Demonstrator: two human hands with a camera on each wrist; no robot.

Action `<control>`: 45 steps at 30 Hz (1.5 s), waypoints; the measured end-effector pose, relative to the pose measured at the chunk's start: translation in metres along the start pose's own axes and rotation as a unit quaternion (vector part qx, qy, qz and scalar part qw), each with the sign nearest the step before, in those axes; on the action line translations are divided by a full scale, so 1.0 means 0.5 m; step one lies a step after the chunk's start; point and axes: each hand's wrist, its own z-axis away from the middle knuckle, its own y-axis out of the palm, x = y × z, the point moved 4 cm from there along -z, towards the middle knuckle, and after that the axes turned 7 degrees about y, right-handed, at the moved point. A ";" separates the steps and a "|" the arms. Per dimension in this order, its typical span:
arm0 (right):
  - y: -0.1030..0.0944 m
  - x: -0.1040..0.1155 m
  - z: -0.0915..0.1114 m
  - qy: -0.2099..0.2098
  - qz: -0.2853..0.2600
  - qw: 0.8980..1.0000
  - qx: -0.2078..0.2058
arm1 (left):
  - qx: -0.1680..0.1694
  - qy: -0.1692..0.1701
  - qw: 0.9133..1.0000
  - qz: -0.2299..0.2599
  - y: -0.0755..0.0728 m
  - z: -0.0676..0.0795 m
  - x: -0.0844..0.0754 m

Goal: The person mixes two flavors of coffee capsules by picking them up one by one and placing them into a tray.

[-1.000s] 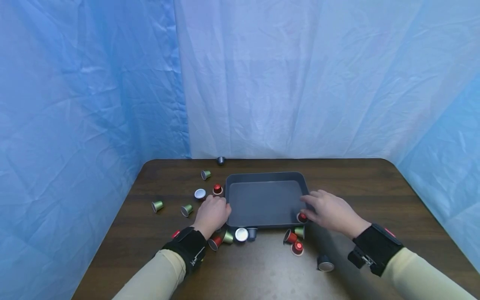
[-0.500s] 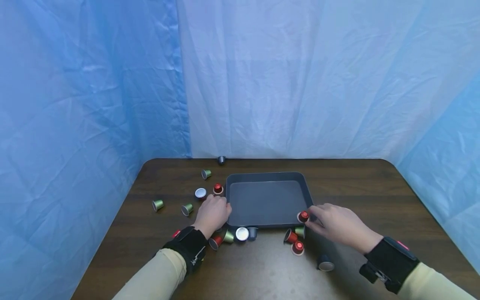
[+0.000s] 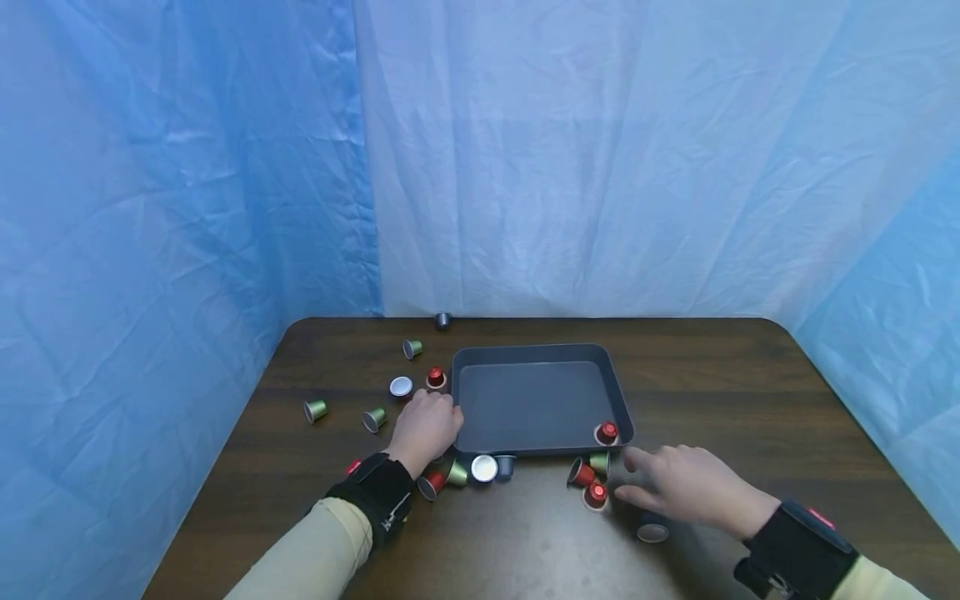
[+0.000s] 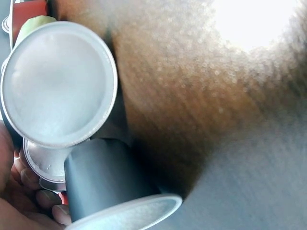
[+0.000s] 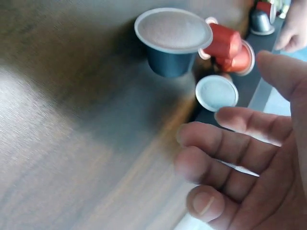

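Note:
In the head view, my left hand (image 3: 426,425) is at the left rim of a dark grey tray (image 3: 536,400). Its fingertips are partly hidden, and whether they pinch the rim or a capsule cannot be told. Beside those fingers, the left wrist view shows a dark coffee capsule (image 4: 105,177) on its side and a silver-lidded capsule (image 4: 60,84). My right hand (image 3: 693,483) hovers past the tray's near right corner, fingers spread, holding nothing. Near it are a dark blue capsule (image 5: 172,60), a green capsule (image 3: 599,463) and two red capsules (image 3: 596,495). One red capsule (image 3: 607,432) stands in the tray's near right corner.
More capsules lie left of the tray: green ones (image 3: 315,410), a white-lidded one (image 3: 401,387) and a red one (image 3: 436,377). A dark capsule (image 3: 442,320) sits at the table's (image 3: 712,358) far edge. Blue sheeting (image 3: 600,167) surrounds the table.
My right hand has left the red capsule in the tray's corner and moved toward me, to above the dark blue capsule. My left hand stays at the tray's left side.

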 end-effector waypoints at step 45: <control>0.077 -0.007 -0.002 0.055 -0.009 0.993 0.101 | -0.002 -0.003 1.000 0.002 0.000 0.004 0.005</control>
